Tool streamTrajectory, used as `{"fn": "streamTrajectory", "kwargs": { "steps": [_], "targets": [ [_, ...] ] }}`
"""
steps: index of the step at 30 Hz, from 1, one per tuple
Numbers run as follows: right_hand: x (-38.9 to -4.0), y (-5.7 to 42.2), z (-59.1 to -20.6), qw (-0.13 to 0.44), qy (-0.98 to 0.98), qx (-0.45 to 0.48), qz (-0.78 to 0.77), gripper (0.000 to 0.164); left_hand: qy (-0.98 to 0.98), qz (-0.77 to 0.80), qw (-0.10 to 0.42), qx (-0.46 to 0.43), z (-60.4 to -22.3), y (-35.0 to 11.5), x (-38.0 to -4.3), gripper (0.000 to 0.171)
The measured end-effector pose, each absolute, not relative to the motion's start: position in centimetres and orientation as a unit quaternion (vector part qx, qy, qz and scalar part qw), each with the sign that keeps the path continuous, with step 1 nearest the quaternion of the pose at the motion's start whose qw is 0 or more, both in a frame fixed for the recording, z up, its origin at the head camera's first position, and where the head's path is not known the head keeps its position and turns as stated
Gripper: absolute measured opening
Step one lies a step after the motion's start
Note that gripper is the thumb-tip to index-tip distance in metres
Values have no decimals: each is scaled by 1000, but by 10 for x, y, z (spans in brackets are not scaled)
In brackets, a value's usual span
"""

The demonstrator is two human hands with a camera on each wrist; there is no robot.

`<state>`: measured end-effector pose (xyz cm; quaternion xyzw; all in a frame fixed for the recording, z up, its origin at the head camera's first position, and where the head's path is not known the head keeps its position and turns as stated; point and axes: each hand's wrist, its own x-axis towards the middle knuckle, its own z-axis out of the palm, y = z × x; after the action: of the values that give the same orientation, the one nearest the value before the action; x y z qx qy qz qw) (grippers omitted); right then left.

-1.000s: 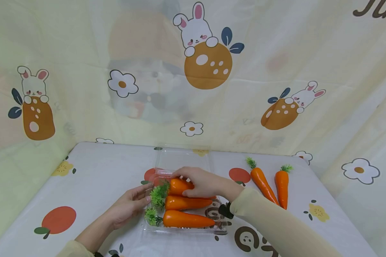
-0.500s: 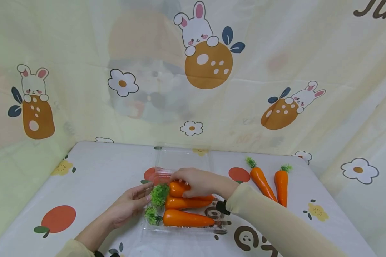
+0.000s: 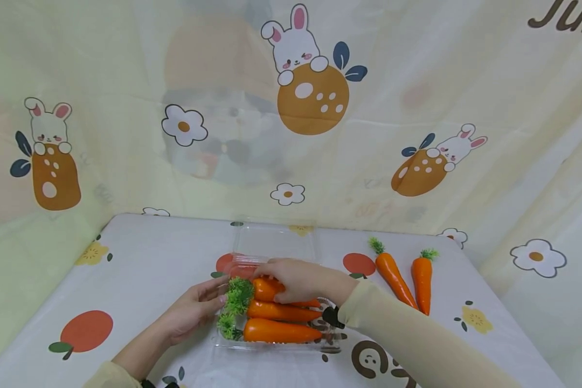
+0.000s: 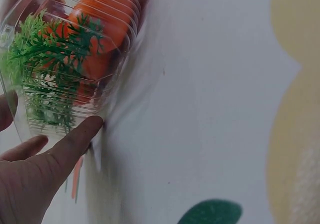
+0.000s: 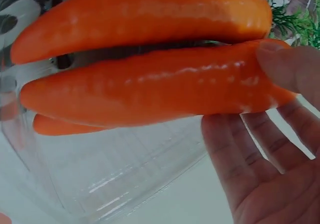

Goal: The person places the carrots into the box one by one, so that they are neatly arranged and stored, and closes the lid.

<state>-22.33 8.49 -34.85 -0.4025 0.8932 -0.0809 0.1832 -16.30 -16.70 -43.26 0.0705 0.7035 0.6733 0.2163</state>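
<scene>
Carrots lie in the clear box [image 3: 271,347] at the middle of the desk [image 3: 145,258], green tops to the left; the near carrot [image 3: 281,330] and the middle carrot [image 3: 281,311] lie untouched by the hands; the far one, the held carrot [image 3: 267,289], is pinched between thumb and fingers of the right hand [image 3: 300,280]; an orange tip [image 5: 65,125] under it suggests a fourth. The left hand [image 3: 189,312] grips nothing, its extended fingers touching the box's left end.

Work looks partway along; the lid [image 3: 274,240] lies open on the far side, and two carrots, the slanted carrot [image 3: 395,277] and the rightmost carrot [image 3: 422,283], lie outside at right.

No label shows on the box; brown letters [image 3: 564,20] at far upper right begin "Ju" and are cut off; brown marks [image 3: 359,358] on the desk cannot be read.
</scene>
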Motion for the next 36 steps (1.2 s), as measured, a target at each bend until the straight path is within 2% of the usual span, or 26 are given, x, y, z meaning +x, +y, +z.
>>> {"fn": "streamTrajectory", "kwargs": {
  "steps": [22,28,36],
  "targets": [
    [-221,83,-346,184,903,-384,-50,61,703,675,212,72,-431,-168,-160,67],
    [-221,99,-335,194,901,-374,-103,57,706,672,211,75,-432,-168,-160,67],
    [-226,138,-324,170,902,-356,-177,54,709,669,210,76,-434,-169,-162,68]
  ]
}}
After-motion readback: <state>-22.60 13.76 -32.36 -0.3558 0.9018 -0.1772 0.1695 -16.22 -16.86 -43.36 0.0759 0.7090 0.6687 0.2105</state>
